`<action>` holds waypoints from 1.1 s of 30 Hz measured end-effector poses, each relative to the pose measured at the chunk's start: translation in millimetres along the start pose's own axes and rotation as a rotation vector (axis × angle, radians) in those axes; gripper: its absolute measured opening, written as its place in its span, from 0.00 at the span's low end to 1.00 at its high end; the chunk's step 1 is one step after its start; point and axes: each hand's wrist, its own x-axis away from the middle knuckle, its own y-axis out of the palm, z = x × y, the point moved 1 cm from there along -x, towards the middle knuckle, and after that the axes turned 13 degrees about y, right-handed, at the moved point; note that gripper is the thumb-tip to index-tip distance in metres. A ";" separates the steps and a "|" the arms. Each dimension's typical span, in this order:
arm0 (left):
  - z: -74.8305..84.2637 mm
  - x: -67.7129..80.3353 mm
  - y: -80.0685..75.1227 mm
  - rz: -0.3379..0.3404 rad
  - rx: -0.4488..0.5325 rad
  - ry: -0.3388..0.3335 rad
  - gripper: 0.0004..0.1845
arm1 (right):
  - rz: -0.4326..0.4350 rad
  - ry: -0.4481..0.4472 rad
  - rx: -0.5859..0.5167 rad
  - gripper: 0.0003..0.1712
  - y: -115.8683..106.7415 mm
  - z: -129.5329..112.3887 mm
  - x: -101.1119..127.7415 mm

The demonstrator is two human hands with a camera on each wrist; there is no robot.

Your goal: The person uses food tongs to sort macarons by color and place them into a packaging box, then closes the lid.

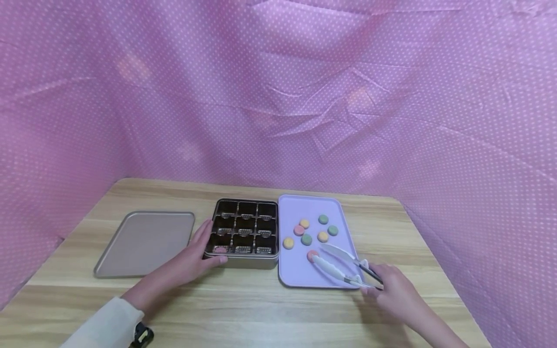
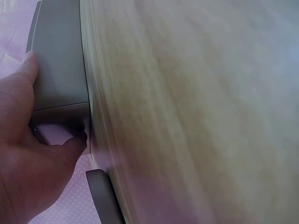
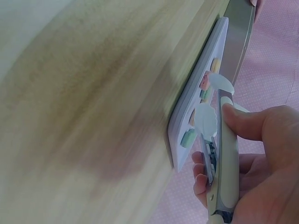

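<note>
My left hand (image 1: pixel 197 256) holds the front left corner of a tin box (image 1: pixel 248 262), thumb on its front wall and fingers along its left side. A dark divided insert (image 1: pixel 245 235) fills the box, and a pink macaron (image 1: pixel 220 249) lies in its front left compartment. In my right hand (image 1: pixel 393 293) I grip a pair of tongs (image 3: pixel 228 154) with white tips. The tongs' arms are spread apart over a lilac tray (image 1: pixel 292 275). One tip overlaps a pink macaron (image 1: pixel 312 254) near the tray's front; whether they touch, I cannot tell.
Several other macarons lie on the tray, among them a green one (image 1: pixel 306 239), a yellow one (image 1: pixel 288 243) and a pink one (image 1: pixel 299 230). A flat tan lid (image 1: pixel 150 244) rests at the left of the wooden table (image 1: pixel 243 309). Pink dotted cloth (image 1: pixel 278 96) hangs around the table.
</note>
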 end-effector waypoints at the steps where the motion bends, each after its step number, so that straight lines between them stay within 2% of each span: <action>1: 0.0 0.0 0.3 0.001 0.000 0.001 0.63 | -0.002 -0.001 0.003 0.32 0.4 0.3 0.4; 33: -0.1 0.2 -1.3 -0.003 -0.016 0.000 0.63 | -0.019 -0.014 0.000 0.31 7.7 -1.7 1.5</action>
